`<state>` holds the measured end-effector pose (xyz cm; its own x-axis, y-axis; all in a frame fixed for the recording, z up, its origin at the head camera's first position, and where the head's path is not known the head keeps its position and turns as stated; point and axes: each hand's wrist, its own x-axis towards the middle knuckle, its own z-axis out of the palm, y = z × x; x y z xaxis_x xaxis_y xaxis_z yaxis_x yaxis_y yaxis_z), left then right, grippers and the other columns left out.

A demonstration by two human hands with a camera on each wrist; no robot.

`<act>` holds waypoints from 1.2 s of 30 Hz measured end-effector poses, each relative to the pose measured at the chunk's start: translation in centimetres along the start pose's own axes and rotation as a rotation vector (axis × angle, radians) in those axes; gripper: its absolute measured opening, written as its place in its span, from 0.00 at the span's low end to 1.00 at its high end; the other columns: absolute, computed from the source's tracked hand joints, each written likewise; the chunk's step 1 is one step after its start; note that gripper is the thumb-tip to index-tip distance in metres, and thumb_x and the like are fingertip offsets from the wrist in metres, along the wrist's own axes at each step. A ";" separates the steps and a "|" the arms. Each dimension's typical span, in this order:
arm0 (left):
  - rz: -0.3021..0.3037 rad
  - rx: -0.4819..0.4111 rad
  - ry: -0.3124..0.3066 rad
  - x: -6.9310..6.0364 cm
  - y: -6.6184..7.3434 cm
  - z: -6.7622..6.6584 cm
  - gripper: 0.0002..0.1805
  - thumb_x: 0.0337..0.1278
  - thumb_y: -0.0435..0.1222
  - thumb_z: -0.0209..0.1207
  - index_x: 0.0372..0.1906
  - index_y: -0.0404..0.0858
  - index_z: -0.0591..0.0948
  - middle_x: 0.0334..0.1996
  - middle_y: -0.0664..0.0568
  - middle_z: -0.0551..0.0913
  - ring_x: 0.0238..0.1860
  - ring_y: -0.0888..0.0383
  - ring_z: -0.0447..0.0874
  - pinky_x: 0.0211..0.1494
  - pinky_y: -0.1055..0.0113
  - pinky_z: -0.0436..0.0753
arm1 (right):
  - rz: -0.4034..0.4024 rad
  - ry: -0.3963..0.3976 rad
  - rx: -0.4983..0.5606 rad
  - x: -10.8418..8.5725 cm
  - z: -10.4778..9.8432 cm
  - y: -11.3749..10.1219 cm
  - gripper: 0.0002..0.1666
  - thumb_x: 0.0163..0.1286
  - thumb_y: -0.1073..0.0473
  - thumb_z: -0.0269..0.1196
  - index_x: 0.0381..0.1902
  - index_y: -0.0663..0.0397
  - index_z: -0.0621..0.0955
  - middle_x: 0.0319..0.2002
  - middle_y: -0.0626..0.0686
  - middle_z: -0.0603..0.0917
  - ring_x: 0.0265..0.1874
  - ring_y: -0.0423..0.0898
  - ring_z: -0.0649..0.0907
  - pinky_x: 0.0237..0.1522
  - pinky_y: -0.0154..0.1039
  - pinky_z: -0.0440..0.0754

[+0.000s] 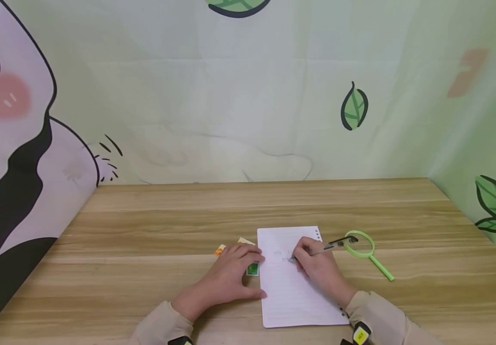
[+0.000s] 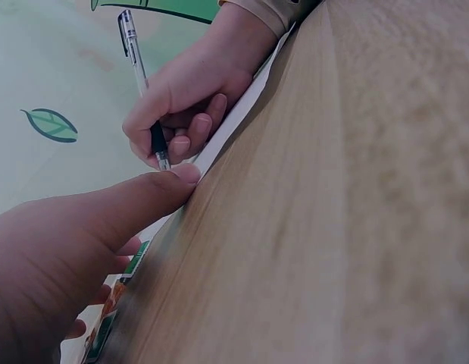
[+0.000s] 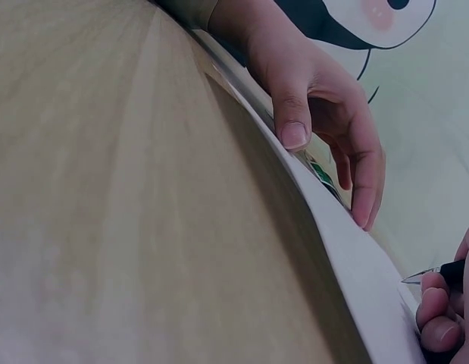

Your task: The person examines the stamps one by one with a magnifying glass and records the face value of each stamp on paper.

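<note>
My right hand (image 1: pixel 319 266) pinches a clear-barrelled pen (image 2: pixel 137 64) with a black grip, its tip at a lined white sheet of paper (image 1: pixel 291 302). Handwritten digits show near the tip, partly covered by the hand. At the sheet's left edge, my left hand (image 1: pixel 231 273) rests with thumb and fingertips on the paper, the fingers spread and gently bent. Small colourful stamp-like cards (image 1: pixel 252 269) in green and orange lie partly hidden beneath and beside that hand. In the right wrist view the left thumb (image 3: pixel 295 135) touches the sheet's edge.
Right of the paper lies a green-rimmed magnifying glass (image 1: pixel 382 268), partly behind the pen's end. All of it stands on a wood-grain table (image 1: pixel 166 211). A printed backdrop (image 1: pixel 239 105) with leaves and a panda rises along the table's back and sides.
</note>
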<state>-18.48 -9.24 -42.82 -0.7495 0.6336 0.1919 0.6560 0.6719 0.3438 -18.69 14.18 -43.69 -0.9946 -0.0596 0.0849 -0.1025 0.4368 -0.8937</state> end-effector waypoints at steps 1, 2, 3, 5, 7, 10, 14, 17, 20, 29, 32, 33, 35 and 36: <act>0.000 -0.001 0.000 0.0 0.0 0.0 0.36 0.40 0.57 0.70 0.55 0.43 0.79 0.59 0.56 0.75 0.64 0.55 0.68 0.72 0.51 0.62 | 0.005 0.002 0.008 0.0 0.0 0.0 0.12 0.68 0.65 0.53 0.24 0.56 0.77 0.14 0.49 0.74 0.12 0.39 0.70 0.15 0.30 0.67; 0.001 -0.002 0.000 -0.1 0.0 0.0 0.36 0.40 0.57 0.70 0.55 0.43 0.79 0.59 0.56 0.75 0.64 0.55 0.68 0.72 0.51 0.62 | 0.008 0.004 0.012 0.0 0.0 0.0 0.12 0.68 0.65 0.53 0.24 0.56 0.77 0.14 0.50 0.74 0.12 0.39 0.70 0.15 0.30 0.68; 0.001 -0.003 -0.001 -0.1 0.0 -0.1 0.36 0.40 0.57 0.70 0.55 0.43 0.79 0.59 0.56 0.75 0.65 0.55 0.68 0.72 0.51 0.62 | 0.011 0.005 0.015 0.0 0.0 -0.1 0.12 0.68 0.65 0.53 0.25 0.56 0.77 0.14 0.50 0.74 0.12 0.39 0.70 0.15 0.30 0.68; -0.001 -0.006 -0.004 -0.1 0.0 -0.1 0.36 0.40 0.57 0.70 0.55 0.43 0.79 0.59 0.56 0.75 0.65 0.56 0.68 0.73 0.51 0.62 | 0.019 0.005 0.025 0.0 0.0 -0.2 0.11 0.68 0.65 0.53 0.26 0.57 0.78 0.14 0.49 0.73 0.12 0.39 0.70 0.14 0.30 0.68; -0.003 -0.009 -0.008 -0.1 0.0 -0.2 0.36 0.41 0.57 0.70 0.55 0.43 0.78 0.59 0.56 0.75 0.65 0.55 0.68 0.73 0.52 0.62 | 0.023 0.006 0.041 0.0 0.0 -0.3 0.10 0.68 0.65 0.54 0.26 0.57 0.78 0.15 0.49 0.73 0.12 0.39 0.69 0.14 0.30 0.67; -0.004 -0.003 -0.012 -0.1 0.1 -0.2 0.36 0.41 0.57 0.70 0.55 0.42 0.78 0.59 0.55 0.75 0.65 0.55 0.68 0.73 0.51 0.62 | 0.018 0.000 0.059 -0.1 -0.1 -0.5 0.09 0.68 0.64 0.54 0.28 0.59 0.78 0.15 0.49 0.72 0.11 0.38 0.69 0.14 0.29 0.67; -0.002 0.001 -0.012 -0.1 0.1 -0.3 0.36 0.41 0.57 0.70 0.55 0.42 0.79 0.59 0.55 0.75 0.64 0.55 0.68 0.72 0.51 0.62 | -0.001 -0.017 0.071 -0.1 -0.3 -0.9 0.10 0.70 0.62 0.54 0.30 0.59 0.78 0.15 0.49 0.72 0.11 0.38 0.69 0.14 0.30 0.68; -0.007 -0.002 -0.019 -0.1 0.1 -0.3 0.36 0.41 0.57 0.70 0.55 0.42 0.78 0.59 0.55 0.75 0.65 0.55 0.68 0.73 0.51 0.62 | -0.015 -0.026 0.076 -0.1 -0.7 -1.0 0.11 0.71 0.61 0.53 0.31 0.60 0.78 0.16 0.50 0.73 0.11 0.38 0.70 0.14 0.30 0.69; -0.011 -0.002 -0.025 0.0 0.0 -0.3 0.36 0.41 0.58 0.69 0.56 0.43 0.78 0.60 0.55 0.75 0.65 0.55 0.67 0.73 0.51 0.61 | -0.019 -0.037 0.075 0.0 -0.9 -1.2 0.11 0.72 0.60 0.52 0.32 0.61 0.77 0.18 0.50 0.74 0.12 0.39 0.71 0.15 0.30 0.69; -0.017 0.014 -0.025 0.0 -0.1 -0.1 0.37 0.41 0.59 0.69 0.56 0.43 0.78 0.60 0.56 0.74 0.65 0.56 0.67 0.73 0.53 0.62 | -0.025 -0.100 0.067 0.2 -1.7 -1.8 0.09 0.72 0.61 0.52 0.39 0.64 0.72 0.21 0.53 0.75 0.13 0.39 0.71 0.12 0.31 0.67; -0.018 0.015 -0.026 0.0 -0.1 -0.1 0.37 0.41 0.59 0.69 0.56 0.43 0.78 0.60 0.56 0.75 0.65 0.56 0.67 0.73 0.52 0.62 | -0.024 -0.111 0.068 0.2 -1.9 -1.9 0.08 0.71 0.62 0.52 0.39 0.64 0.71 0.22 0.54 0.75 0.14 0.40 0.72 0.13 0.32 0.70; -0.018 0.015 -0.025 0.0 -0.1 -0.1 0.37 0.41 0.59 0.69 0.56 0.43 0.78 0.60 0.56 0.75 0.65 0.56 0.68 0.73 0.52 0.62 | -0.022 -0.113 0.071 0.3 -2.0 -2.0 0.07 0.71 0.62 0.53 0.39 0.64 0.71 0.22 0.54 0.75 0.15 0.40 0.72 0.13 0.32 0.70; -0.018 0.019 -0.023 0.0 -0.1 -0.2 0.37 0.41 0.59 0.69 0.56 0.43 0.78 0.60 0.56 0.75 0.65 0.56 0.68 0.73 0.52 0.62 | -0.020 -0.112 0.071 0.3 -2.1 -2.0 0.07 0.69 0.63 0.53 0.39 0.64 0.72 0.23 0.55 0.76 0.15 0.41 0.72 0.14 0.32 0.71; -0.018 0.021 -0.022 0.0 -0.1 -0.2 0.37 0.41 0.59 0.69 0.56 0.43 0.78 0.60 0.56 0.75 0.65 0.56 0.68 0.73 0.52 0.62 | -0.017 -0.110 0.071 0.4 -2.2 -2.0 0.06 0.69 0.64 0.54 0.38 0.64 0.72 0.23 0.55 0.76 0.15 0.41 0.72 0.14 0.32 0.71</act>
<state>-18.53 -9.34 -42.70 -0.7589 0.6298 0.1656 0.6447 0.6909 0.3271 -18.88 15.25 -40.91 -0.9845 -0.1664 0.0550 -0.1142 0.3708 -0.9217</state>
